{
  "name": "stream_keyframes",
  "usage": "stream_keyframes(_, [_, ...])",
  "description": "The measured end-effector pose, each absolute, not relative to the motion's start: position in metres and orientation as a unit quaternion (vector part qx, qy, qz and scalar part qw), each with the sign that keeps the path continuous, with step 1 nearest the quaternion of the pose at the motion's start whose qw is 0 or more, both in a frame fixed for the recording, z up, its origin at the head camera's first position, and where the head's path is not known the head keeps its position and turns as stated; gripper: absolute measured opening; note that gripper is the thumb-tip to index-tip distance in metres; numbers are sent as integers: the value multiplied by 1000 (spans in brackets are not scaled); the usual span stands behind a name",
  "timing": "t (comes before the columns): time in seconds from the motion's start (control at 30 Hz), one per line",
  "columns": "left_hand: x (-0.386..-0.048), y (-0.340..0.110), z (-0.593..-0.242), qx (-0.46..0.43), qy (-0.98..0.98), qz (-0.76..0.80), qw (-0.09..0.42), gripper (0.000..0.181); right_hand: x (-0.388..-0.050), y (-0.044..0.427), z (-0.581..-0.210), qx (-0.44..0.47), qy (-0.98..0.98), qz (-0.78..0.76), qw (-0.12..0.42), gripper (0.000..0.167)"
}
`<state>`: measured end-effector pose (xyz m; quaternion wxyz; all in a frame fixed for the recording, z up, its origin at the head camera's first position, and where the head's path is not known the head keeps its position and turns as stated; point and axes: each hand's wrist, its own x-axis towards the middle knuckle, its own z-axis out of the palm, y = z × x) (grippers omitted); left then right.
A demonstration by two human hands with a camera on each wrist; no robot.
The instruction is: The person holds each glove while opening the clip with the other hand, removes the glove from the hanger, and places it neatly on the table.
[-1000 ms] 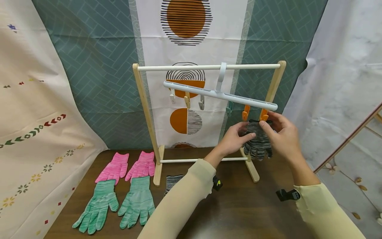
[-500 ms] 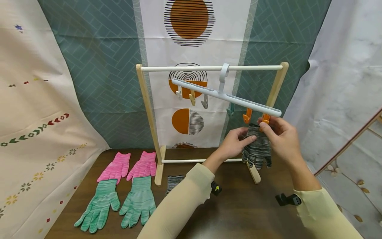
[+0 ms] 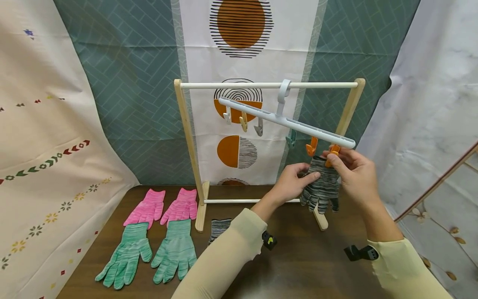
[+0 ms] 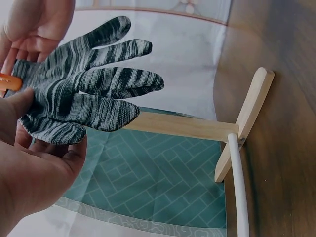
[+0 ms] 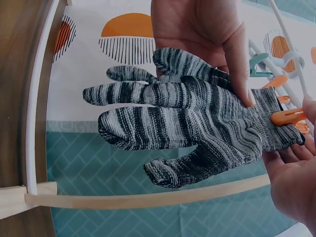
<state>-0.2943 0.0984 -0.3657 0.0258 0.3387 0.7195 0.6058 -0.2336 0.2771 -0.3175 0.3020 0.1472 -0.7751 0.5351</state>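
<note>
A grey-and-black striped knit glove (image 3: 322,182) hangs fingers down below the right end of the light-blue hanger (image 3: 291,123). My left hand (image 3: 293,180) pinches its side, thumb on the front and fingers behind. At its cuff, my right hand (image 3: 352,170) pinches the end orange clip (image 3: 332,155), with fingers behind the cuff. In the right wrist view, that orange clip (image 5: 289,117) lies across the cuff of the glove (image 5: 212,113); whether it grips the knit is hard to tell. The left wrist view shows the left hand (image 4: 39,168) under the glove (image 4: 74,89).
The hanger hooks over the white top bar (image 3: 239,85) of a wooden rack, tilted down rightward. Other clips hang along it, including a second orange clip (image 3: 311,146). Pink gloves (image 3: 147,207), green gloves (image 3: 175,249) and another striped glove (image 3: 219,227), partly behind the left sleeve, lie on the table.
The hanger's right end has dipped slightly, and its left end has risen. The striped glove, the end clip and both hands have shifted a little downward.
</note>
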Motion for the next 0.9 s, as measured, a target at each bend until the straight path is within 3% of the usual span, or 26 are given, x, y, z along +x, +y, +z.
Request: stream_keyframes(0.9, [-286, 85, -370, 301, 762, 573, 21, 23, -237, 273, -321, 139, -743, 581, 303, 32])
